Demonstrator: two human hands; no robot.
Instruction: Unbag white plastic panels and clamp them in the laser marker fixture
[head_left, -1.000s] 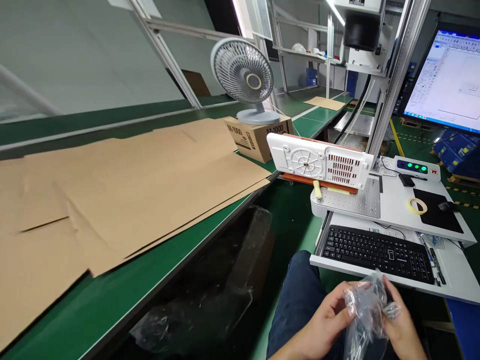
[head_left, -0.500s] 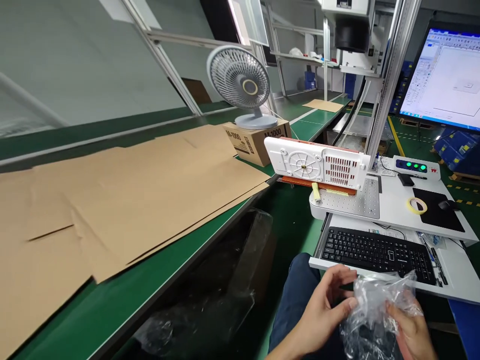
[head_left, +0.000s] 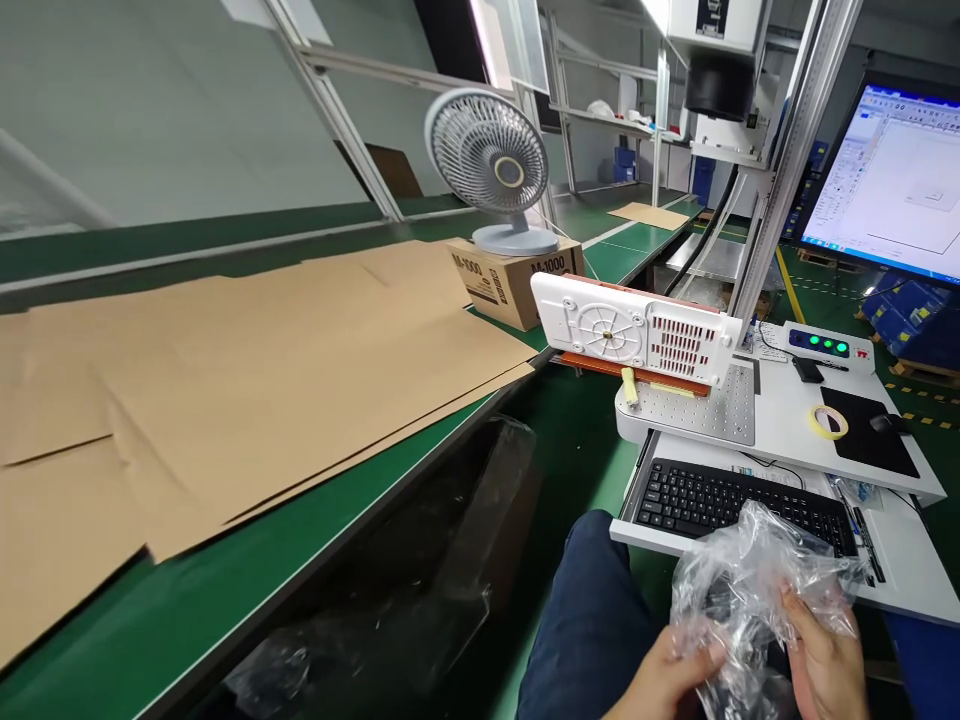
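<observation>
A crumpled clear plastic bag (head_left: pixel 757 560) is bunched between my two hands, in front of the keyboard drawer. My left hand (head_left: pixel 679 665) grips its lower left side, thumb pressed against the film and some fingers behind it. On the right side my right hand (head_left: pixel 821 640) has the plastic pinched under its thumb, fingers partly covered by the film. Something dark shows through the lower part of the bag; I cannot make out whether it is inside or behind. The black keyboard (head_left: pixel 742 500) lies just beyond, partly covered by the bag.
A white vented panel (head_left: pixel 630 330) stands on the perforated metal plate (head_left: pixel 727 405). Yellow tape (head_left: pixel 828 422) lies near the mouse (head_left: pixel 891 424). Cardboard sheets (head_left: pixel 300 380) cover the green bench at left. A fan (head_left: pixel 487 160) stands on a carton (head_left: pixel 510 285). A monitor (head_left: pixel 892 180) is at right.
My left hand has moved down and closed on the bag's lower left side. The bag has spread wider and rides higher over the keyboard. The view has shifted slightly.
</observation>
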